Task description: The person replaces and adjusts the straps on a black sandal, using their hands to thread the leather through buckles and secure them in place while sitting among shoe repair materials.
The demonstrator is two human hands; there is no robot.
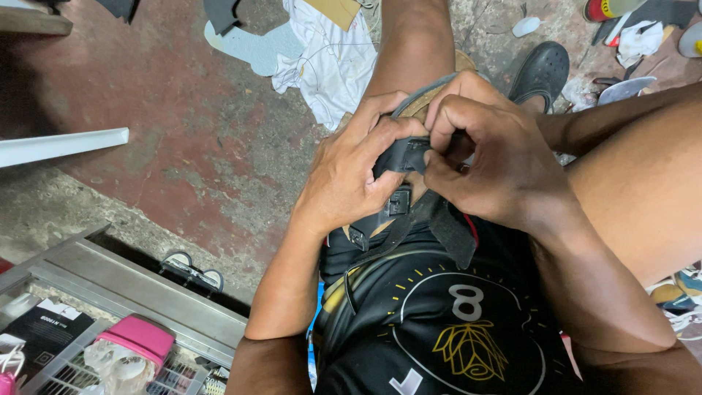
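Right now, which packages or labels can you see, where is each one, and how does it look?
Black flat box: lower left, inside the metal-framed case, with a white label on top.
Pink-capped clear container: just right of the box, in a wire basket.
No signs or screens visible.

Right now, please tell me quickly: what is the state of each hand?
Left hand: closed around the black sandal strap, near its buckle.
Right hand: fingers curled, pinching the same strap.
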